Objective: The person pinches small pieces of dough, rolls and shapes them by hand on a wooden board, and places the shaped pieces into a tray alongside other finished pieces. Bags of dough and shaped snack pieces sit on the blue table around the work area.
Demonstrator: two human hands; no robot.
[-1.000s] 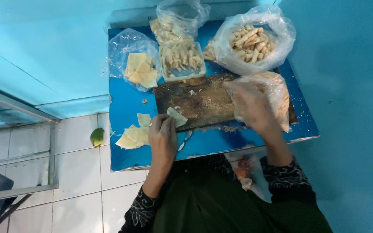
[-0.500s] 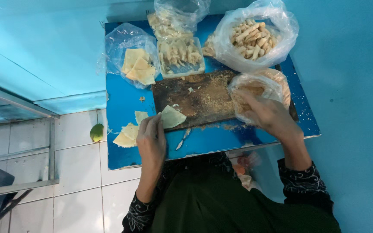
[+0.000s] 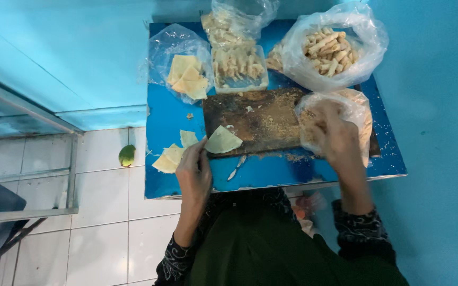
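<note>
Two hands at a wrapper-rolling station

Nearest: left hand [image 3: 194, 172], fingers pressed together on the near corner of a pale wrapper sheet [image 3: 222, 140], which lies flat and unfilled at the near-left edge of the dark cutting board [image 3: 258, 122]. Just beside that hand, a small loose pile of spare wrappers [image 3: 172, 154] on the blue tabletop [image 3: 271, 169].

Right hand [image 3: 335, 135], sunk into a clear plastic bag of crumbly filling [image 3: 357, 114] at the board's right end; its grip is veiled by the plastic, so I cannot tell whether it is spread or closed on anything.

Middle: crumbs scattered over the board and the tabletop's near edge.

Far: a bag of stacked square wrappers [image 3: 186, 79] at left; a clear tray of finished rolls [image 3: 238, 66] in the centre; a large open bag of finished rolls [image 3: 331, 47] at right.

Progress, as judged: many rolls done; the present sheet is laid out, but no filling is on it and no fold is made; plenty of wrappers remain unused.

Off the tabletop: a green fruit [image 3: 126, 155] on the white tiled floor.
</note>
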